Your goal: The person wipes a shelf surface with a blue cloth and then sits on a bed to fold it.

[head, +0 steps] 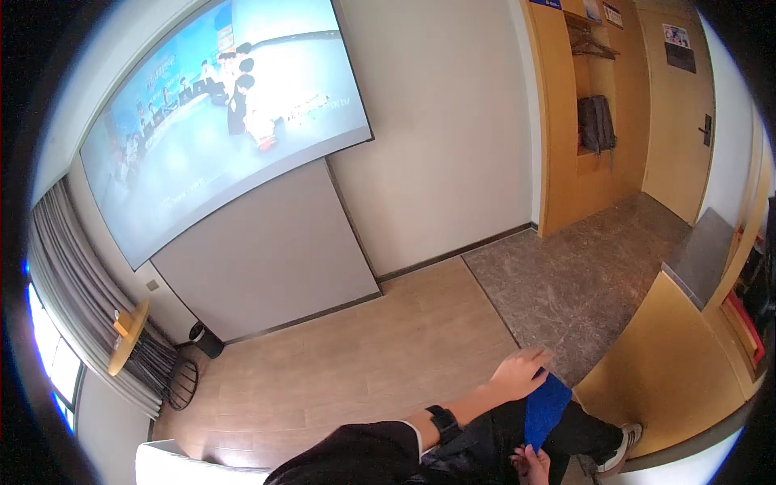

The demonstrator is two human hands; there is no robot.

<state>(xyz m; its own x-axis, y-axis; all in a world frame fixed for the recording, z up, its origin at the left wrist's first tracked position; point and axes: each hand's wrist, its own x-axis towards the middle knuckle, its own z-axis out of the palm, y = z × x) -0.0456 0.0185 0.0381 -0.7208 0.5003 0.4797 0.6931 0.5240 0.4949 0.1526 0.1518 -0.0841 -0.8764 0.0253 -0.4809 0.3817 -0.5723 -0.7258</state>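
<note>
A piece of blue cloth point(546, 405) hangs between my two hands, above my dark trousers. My left hand point(520, 374) is at the cloth's upper edge, palm down, some fingers spread and blurred; a black watch is on that wrist. Whether its thumb pinches the cloth is hard to tell. Below, my right hand point(533, 465) pinches the cloth's lower corner between thumb and finger. A shoe point(621, 450) shows to the right of the cloth, at the end of my leg.
A wooden cabinet point(661, 364) stands close on the right. At the left are a small round table point(130, 345), a black waste bin point(207, 341) and a grey curtain point(91, 291). A lit projection screen point(200, 151) hangs ahead; a backpack point(597, 123) is near the door point(676, 121).
</note>
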